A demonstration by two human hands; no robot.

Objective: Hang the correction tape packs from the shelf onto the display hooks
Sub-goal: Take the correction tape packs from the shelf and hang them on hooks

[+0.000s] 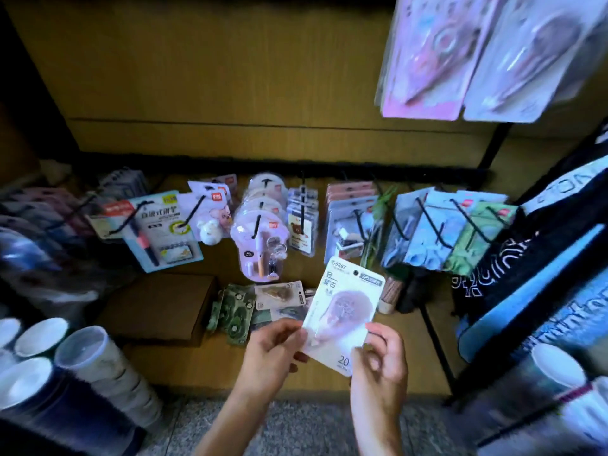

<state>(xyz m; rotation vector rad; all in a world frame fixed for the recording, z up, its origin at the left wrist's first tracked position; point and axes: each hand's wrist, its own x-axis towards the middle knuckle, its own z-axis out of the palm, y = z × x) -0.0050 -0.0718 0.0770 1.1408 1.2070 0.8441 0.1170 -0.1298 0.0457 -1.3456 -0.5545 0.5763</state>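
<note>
Both my hands hold one pale lilac correction tape pack (342,307) above the wooden shelf (197,366). My left hand (273,353) pinches its lower left edge and my right hand (381,360) grips its lower right corner. The pack's hang hole (356,273) points up and away from me. More packs, green and brown ones (237,311), lie loose on the shelf behind my hands. Black display hooks (424,222) stick out from a dark rail (279,166), most of them carrying packaged goods. Two correction tape packs (473,57) hang blurred at the top right.
A brown cardboard box (161,304) sits on the shelf to the left. Stacked cups and tubes (88,360) crowd the lower left, with more rolls (556,366) at the lower right. A black rack leg (437,343) and blue-black bags (543,278) stand on the right.
</note>
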